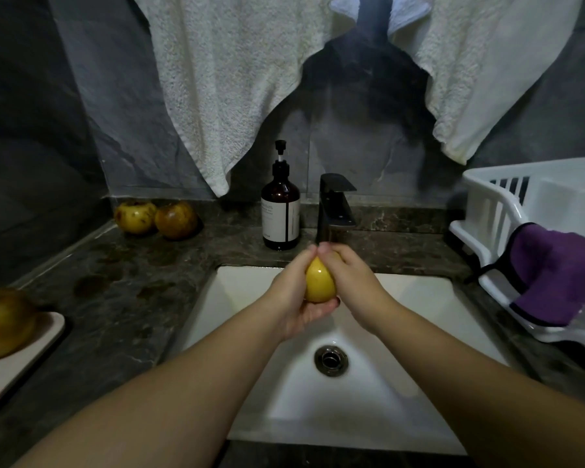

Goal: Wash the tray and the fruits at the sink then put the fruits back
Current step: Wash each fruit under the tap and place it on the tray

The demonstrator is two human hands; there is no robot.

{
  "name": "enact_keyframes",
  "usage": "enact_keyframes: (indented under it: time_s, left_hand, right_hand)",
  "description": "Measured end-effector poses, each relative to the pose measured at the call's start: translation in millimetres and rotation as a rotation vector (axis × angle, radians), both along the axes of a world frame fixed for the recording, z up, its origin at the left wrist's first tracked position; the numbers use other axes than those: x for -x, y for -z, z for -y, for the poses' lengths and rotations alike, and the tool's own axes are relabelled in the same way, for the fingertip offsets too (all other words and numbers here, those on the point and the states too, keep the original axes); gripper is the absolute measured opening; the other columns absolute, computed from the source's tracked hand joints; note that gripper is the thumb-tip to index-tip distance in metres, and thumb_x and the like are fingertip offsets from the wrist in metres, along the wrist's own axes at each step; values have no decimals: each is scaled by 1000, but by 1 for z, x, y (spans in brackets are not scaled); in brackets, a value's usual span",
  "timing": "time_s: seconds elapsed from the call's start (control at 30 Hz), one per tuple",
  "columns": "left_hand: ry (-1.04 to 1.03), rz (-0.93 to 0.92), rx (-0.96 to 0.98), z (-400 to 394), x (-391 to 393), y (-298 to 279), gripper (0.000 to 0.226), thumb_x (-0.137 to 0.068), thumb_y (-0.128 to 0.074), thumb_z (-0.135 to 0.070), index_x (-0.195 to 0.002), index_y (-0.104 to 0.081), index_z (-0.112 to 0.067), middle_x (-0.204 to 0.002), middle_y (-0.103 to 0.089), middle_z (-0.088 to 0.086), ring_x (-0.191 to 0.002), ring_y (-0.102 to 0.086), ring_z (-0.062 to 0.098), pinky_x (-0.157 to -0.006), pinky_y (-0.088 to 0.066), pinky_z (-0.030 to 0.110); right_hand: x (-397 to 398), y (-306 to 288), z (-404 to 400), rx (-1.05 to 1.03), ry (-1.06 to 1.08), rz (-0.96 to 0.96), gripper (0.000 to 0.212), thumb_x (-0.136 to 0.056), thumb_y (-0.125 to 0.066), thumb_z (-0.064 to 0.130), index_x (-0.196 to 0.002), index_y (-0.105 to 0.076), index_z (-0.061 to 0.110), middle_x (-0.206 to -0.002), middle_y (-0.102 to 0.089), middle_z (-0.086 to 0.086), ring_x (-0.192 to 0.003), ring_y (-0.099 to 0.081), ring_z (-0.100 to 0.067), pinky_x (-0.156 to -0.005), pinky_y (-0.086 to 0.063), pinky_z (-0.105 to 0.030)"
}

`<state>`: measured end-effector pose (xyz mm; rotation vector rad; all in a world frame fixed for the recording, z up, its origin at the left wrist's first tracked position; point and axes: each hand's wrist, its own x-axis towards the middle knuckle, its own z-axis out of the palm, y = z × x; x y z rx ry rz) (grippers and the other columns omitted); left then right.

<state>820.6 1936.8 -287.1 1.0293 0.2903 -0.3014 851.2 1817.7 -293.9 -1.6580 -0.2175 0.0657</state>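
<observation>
- Head view, over a white sink [402,332]: basin set into a dark marbled countertop [142,285], round metal drain [331,360] near the middle, dark stone wall behind.
- Hanging above: two pale towels, a large one at left [223,82] and another at right [487,69], both draped down toward the counter.
- At far right on the counter: white plastic dish rack [497,204], a purple cloth [554,275] draped over its near rim.
- At lower left: pale tray [11,369] on the counter, cut off by the frame edge, one brownish-yellow fruit [4,322] resting on it.
- Held over the basin, just in front of the faucet: yellow fruit [320,282], glossy, pressed between both hands.
- Left hand [293,295]: cupped under and around the left side of the yellow fruit, fingers curled up against it, fingertips meeting those of the other hand at the top.
- Right hand [350,275]: wrapped over the right side of the same fruit, fingers bent round it.
- Behind the hands: black faucet [335,211] at the back edge of the basin; running water not discernible.
- Just left of the faucet: brown pump bottle [280,211] with a pale label, upright.
- In the back left corner of the counter: two spotted yellow-brown fruits, one [135,217] touching the other [176,220], well apart from the tray.
</observation>
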Motion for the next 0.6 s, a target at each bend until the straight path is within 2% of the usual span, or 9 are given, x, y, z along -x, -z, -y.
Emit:
enact_keyframes:
  time_s: [0.07,0.13,0.17,0.27,0.33,0.43,0.53,0.6]
  left_hand:
    - [-28,-38,97,-4,-2,-1,50,-95,-65,-55,-123,-69,-14,-105,-77,17,-89,-77,29,-68,-65,37]
    - [-39,-58,125,-10,-4,0,54,-93,-62,-57,-120,-68,-10,-90,-76,18,-69,-75,28,-53,-61,31]
    - [-42,-62,118,-12,-5,0,57,-92,-62,-57,-120,-68,-8,-89,-75,19,-64,-73,29,-49,-58,29]
    - [-48,-76,75,-16,-8,1,65,-90,-62,-58,-126,-66,-5,-99,-72,23,-66,-72,32,-47,-57,28]
    - [-26,-83,76,-15,-8,1,67,-90,-61,-59,-125,-66,-2,-96,-72,24,-65,-73,32,-47,-57,29]
    - [-11,-78,91,-16,-8,3,67,-91,-59,-60,-123,-67,-2,-90,-72,22,-66,-72,31,-48,-58,30]
    - [-13,-79,80,-17,-9,5,67,-91,-60,-60,-127,-66,-4,-93,-72,21,-70,-72,29,-49,-59,30]
    - [-12,-79,74,-17,-9,5,67,-91,-60,-59,-131,-65,-5,-97,-71,21,-72,-71,30,-50,-59,30]
  right_hand:
    - [2,1,6,-38,-129,44,31,-92,-70,38,-119,-59,50,-130,-57,4,-115,-59,-14,-84,-53,-28]
    - [3,-1,12,-113,-197,17,45,-81,-71,33,-123,-62,44,-133,-57,1,-121,-58,-19,-97,-53,-35]
    - [2,-2,14,-149,-209,3,45,-79,-69,30,-123,-64,39,-132,-58,-1,-121,-59,-21,-98,-53,-36]
    - [-2,-1,17,-192,-168,-47,29,-93,-64,20,-116,-70,36,-129,-64,-6,-114,-65,-23,-84,-57,-32]
    - [-3,0,18,-177,-116,-84,23,-100,-62,21,-111,-73,38,-124,-67,-5,-107,-69,-21,-77,-60,-32]
    - [-3,0,18,-146,-93,-91,18,-97,-67,29,-110,-74,39,-117,-70,0,-101,-71,-16,-78,-63,-38]
    - [-2,-1,18,-178,-114,-128,24,-97,-66,21,-116,-72,35,-122,-67,-1,-110,-66,-22,-82,-63,-42]
    - [-1,-3,18,-220,-121,-166,25,-98,-65,17,-117,-72,32,-124,-66,-5,-113,-64,-25,-79,-63,-40]
